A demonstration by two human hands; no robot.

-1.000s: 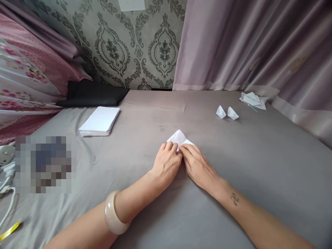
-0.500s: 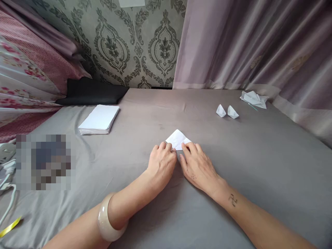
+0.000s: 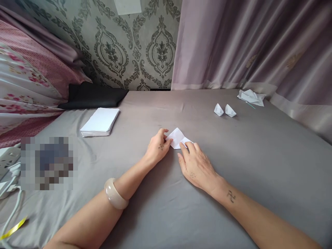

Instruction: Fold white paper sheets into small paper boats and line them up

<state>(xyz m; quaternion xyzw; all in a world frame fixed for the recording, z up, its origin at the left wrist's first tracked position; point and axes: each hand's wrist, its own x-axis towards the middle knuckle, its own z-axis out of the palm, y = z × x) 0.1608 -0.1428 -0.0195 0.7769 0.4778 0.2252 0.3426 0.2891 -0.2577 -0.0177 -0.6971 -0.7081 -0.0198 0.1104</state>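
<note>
A small folded sheet of white paper [image 3: 177,137] lies on the grey cloth, one corner pointing away from me. My left hand [image 3: 158,145] grips its left edge, thumb on top and fingers at the side, partly hidden underneath. On the right, my right hand [image 3: 195,158] lies palm down with its fingertips pressing on the paper's right flap, the fingers spread a little and the thumb apart, resting near the cloth.
Two small folded paper shapes [image 3: 224,110] stand at the right, before a pile of folded white paper [image 3: 251,97]. A stack of white paper [image 3: 100,121] sits left, near a black cloth [image 3: 95,95]. A power strip [image 3: 7,159] and a yellow strip [image 3: 14,228] are at far left.
My left hand has turned from a knuckles-up pose and moved up and left to the paper's left edge, thumb on top. My right hand stays on the right flap.
</note>
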